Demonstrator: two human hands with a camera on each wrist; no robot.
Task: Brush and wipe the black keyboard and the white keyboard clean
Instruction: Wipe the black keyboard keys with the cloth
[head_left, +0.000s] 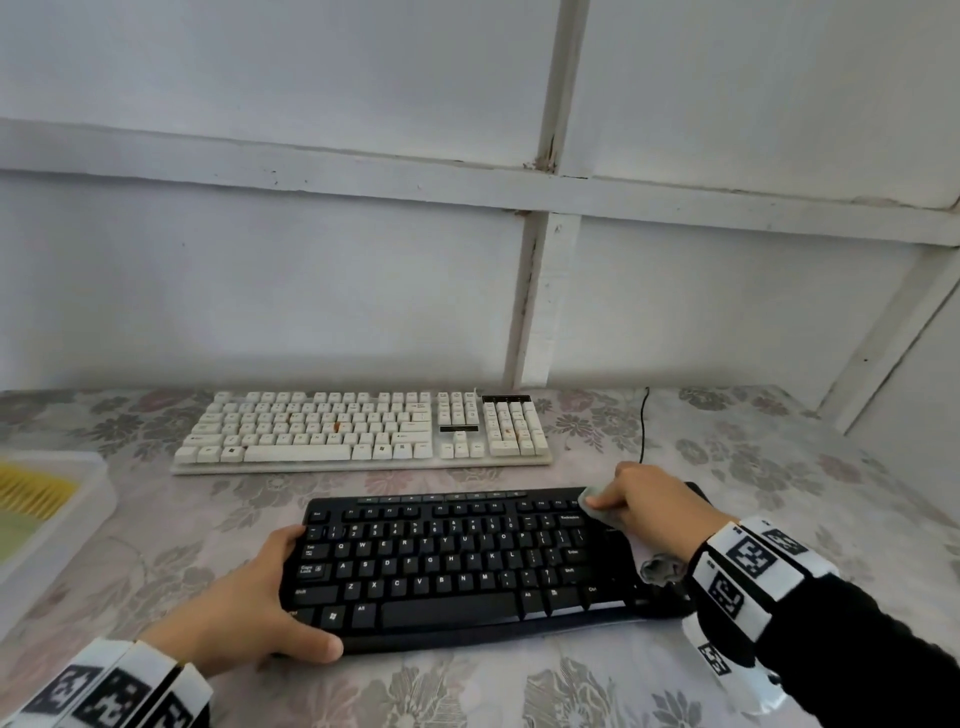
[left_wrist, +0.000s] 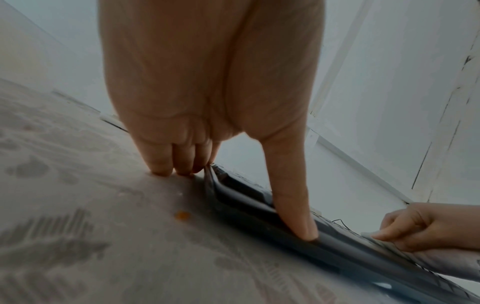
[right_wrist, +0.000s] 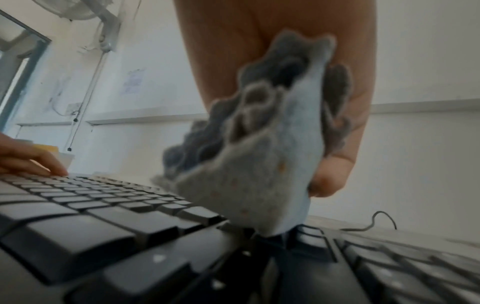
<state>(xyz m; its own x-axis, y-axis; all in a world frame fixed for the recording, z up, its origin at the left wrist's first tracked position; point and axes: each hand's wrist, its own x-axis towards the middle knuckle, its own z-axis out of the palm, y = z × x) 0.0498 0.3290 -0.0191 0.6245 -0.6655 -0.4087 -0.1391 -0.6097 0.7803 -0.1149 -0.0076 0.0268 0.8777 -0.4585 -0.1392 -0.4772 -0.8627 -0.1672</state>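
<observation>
On the floral tablecloth (head_left: 675, 457), left hand (head_left: 249, 597) grips black keyboard (head_left: 457, 561), right hand (head_left: 649, 512) clutches cloth (head_left: 597, 506)

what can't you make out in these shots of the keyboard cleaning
- Black keyboard right end: head view, hidden under the right hand and grey cloth.
- Left tray contents: head view, cut by the edge.
- White keyboard legends: too small.
- Cloth folds: right wrist view, blurred.

Head view looks down over the black keyboard (head_left: 457, 561); both blurry wrist views skim it low, seemingly from opposite ends.
</observation>
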